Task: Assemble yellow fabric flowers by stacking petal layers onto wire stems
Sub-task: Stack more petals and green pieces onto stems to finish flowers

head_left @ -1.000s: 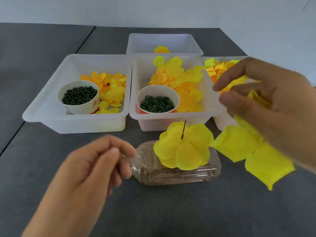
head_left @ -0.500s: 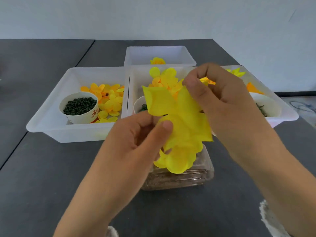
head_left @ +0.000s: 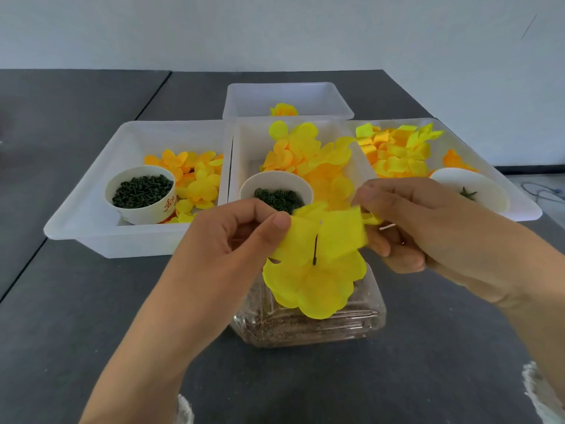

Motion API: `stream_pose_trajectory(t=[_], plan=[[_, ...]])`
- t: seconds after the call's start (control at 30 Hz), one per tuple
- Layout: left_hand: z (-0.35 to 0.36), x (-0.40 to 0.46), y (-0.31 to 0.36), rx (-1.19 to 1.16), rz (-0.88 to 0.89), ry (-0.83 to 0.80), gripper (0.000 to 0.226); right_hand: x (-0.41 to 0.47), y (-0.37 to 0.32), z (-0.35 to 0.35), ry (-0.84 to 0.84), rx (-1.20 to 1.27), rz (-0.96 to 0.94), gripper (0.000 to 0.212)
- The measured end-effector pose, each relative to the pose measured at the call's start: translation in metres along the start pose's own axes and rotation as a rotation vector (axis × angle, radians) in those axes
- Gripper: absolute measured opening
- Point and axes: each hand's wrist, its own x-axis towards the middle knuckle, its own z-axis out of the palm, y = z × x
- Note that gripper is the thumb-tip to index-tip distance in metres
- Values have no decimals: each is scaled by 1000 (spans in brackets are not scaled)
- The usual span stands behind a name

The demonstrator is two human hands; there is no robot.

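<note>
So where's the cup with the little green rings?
The cup of green rings sits at the front of the middle white bin, just behind the left hand and the yellow petal layer it pinches.

The paper cup of dark green pieces in the left tray carries red printed characters on its side. They are too small to read. Nothing else bears text.

Both hands lowered petal layer nearer flower; stem tip now visible.
</note>
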Motion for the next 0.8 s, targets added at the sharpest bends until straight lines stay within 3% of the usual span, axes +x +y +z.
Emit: stream_pose_trajectory(t=[0.2,0.37,0.53,0.8], plan=[[6,-1,-3,-3,31,31,28,2,-1,-2,-7,-39,54,54],[14,-2,-1,36,107,81,25,3,-5,-7,-30,-39,7,40],[19,-12,-8,108,78,134,35,11,2,-2,-33,-40,-136,37],[20,-25,-16,255,36,180,48,29,19,8,19,-94,-205,31]])
